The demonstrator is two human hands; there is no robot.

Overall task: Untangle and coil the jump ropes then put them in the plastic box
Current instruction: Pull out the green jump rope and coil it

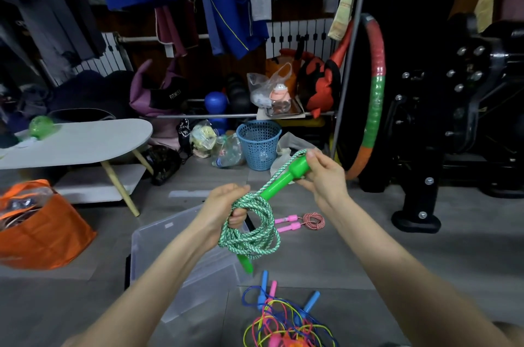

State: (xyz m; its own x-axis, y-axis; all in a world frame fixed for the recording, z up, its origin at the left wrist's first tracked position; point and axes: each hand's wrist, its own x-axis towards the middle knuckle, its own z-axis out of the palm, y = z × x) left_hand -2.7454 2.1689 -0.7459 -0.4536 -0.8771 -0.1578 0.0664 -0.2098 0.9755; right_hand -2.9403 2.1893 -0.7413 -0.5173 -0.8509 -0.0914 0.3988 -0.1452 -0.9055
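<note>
An orange bag stands on the floor to the left of the clear plastic box, and a low white table stands behind the box, also to the left. The box lies on the grey floor, and I see no rope inside it.

Above the right side of the box, the left hand grips a coil of green-and-white jump rope, with the fingers curled through the loops. One green handle hangs down from the coil. The other green handle points up and to the right, where the right hand pinches its thick end between thumb and fingers. The two hands are apart, joined only by this rope.

A blue basket stands far behind the box. Just right of the box lies a coiled rope with pink handles. Nearer to the person, right of the box, lies a tangle of thin coloured ropes. A red-and-green hoop leans far to the right of the box.
</note>
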